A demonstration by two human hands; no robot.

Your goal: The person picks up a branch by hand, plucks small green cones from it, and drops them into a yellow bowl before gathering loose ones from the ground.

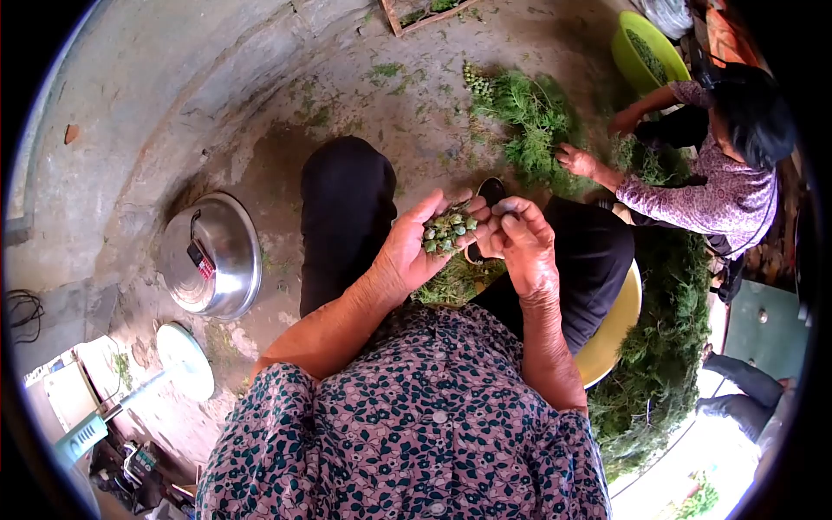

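Small green cone-like pods (446, 232) lie heaped in my left hand (404, 250), its palm turned up and its fingers curled round them. Close beside its fingertips is my right hand (529, 247), thumb and fingers pinched together. Whatever that pinch holds, if anything, is too small to make out. Both hands are above my lap, between my knees in dark trousers. Below them, loose green bits (459, 282) show between my legs.
An upturned metal basin (230, 251) carries a small red-and-black device (201, 260). Feathery green sprigs (533, 121) lie ahead, touched by another person's hand (576, 161). A lime-green basin (622, 54), yellow basin (631, 303), branch heap (667, 329) and fan (185, 362) surround me.
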